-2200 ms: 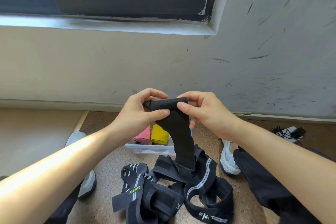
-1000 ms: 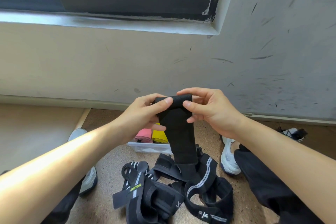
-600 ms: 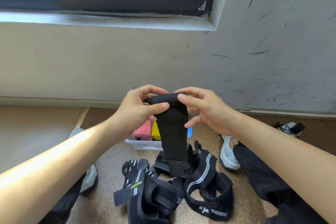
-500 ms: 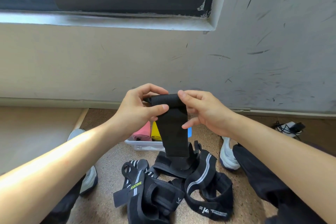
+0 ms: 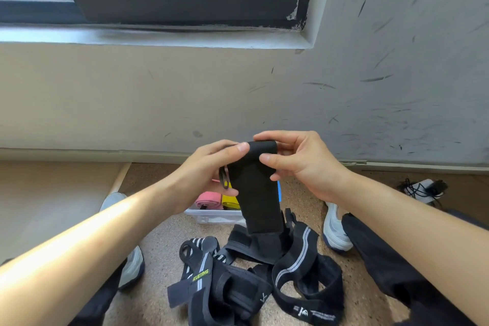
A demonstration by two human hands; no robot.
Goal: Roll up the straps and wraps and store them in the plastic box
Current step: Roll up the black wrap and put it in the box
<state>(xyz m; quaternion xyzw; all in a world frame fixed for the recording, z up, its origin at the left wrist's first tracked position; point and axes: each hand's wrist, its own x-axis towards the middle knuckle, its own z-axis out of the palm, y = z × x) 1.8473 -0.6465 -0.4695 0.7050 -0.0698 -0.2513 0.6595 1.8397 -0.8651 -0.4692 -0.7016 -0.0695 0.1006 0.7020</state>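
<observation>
Left hand (image 5: 209,167) & right hand (image 5: 299,164) both in pinch grip on black wrap (image 5: 258,198) at its rolled top — long axis vert., free tail hanging straight below, equally near both.

Bright daylight, wide-angle edge distortion, sharp

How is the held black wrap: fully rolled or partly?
Partly rolled. The left hand and right hand pinch the black wrap at its rolled top; a flat tail hangs down.
</observation>
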